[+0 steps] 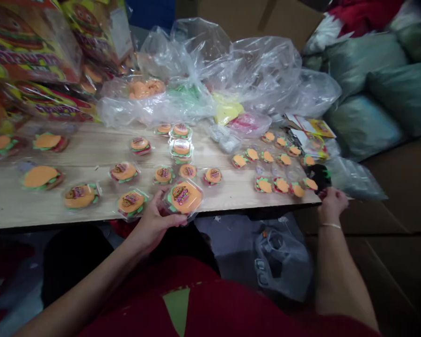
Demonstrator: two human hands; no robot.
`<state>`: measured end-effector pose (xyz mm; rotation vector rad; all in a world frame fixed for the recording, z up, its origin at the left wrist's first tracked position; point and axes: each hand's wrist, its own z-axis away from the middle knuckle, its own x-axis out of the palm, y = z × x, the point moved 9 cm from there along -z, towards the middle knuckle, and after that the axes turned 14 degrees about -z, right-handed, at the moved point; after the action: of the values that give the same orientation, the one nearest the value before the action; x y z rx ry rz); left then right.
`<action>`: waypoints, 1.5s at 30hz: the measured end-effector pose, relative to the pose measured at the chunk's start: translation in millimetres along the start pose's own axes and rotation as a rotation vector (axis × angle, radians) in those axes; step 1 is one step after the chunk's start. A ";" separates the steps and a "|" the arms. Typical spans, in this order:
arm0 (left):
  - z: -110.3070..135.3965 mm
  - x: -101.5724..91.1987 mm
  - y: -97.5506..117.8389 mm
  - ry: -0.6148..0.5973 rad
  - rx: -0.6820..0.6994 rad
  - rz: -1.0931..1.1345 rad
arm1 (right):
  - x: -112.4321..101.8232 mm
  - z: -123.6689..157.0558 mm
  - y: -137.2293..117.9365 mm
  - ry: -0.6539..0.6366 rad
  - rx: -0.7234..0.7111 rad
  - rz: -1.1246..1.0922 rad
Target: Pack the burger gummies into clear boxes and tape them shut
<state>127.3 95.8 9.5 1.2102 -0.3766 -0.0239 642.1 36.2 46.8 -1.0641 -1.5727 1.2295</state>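
Observation:
My left hand (155, 223) is closed around a toy burger (185, 197) in a clear plastic case, with a printed label on its orange bun. It holds the case at the table's front edge. At the table's right end, my right hand (332, 205) is closed, its fingertips against a dark piece (319, 176) with green spots. What they grip is too unclear to make out. Near the left hand lie several more cased burgers, such as a labelled burger (131, 202). Close to the right hand are rows of plain orange-topped burgers (281, 185).
Clear plastic bags (252, 65) with coloured parts line the back of the wooden table (228, 199). Printed burger boxes (31, 42) stand at the back left. Stuffed grey-green sacks (365, 124) and cardboard boxes fill the right. A plastic bag (284, 262) hangs below the front edge.

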 end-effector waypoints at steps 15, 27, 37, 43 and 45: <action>5.6 -37.3 10.0 0.204 0.144 0.014 | 163.5 371.1 -26.3 -1.443 0.342 -0.205; 11.9 -47.2 6.5 0.258 0.149 0.060 | 168.7 389.8 0.0 -1.411 0.558 -0.149; 19.4 -59.7 10.5 0.326 0.179 0.080 | 164.2 384.7 -14.2 -1.269 0.581 -0.370; 30.6 -64.9 9.3 0.361 0.210 0.042 | 173.6 411.1 -13.0 -1.424 0.582 -0.256; 35.7 -68.8 9.6 0.396 0.220 0.014 | 175.3 412.6 -13.6 -1.441 0.543 -0.172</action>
<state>50.4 81.8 10.3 1.3940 -0.0399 0.2717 198.5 95.6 17.2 0.5188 -1.9610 2.3000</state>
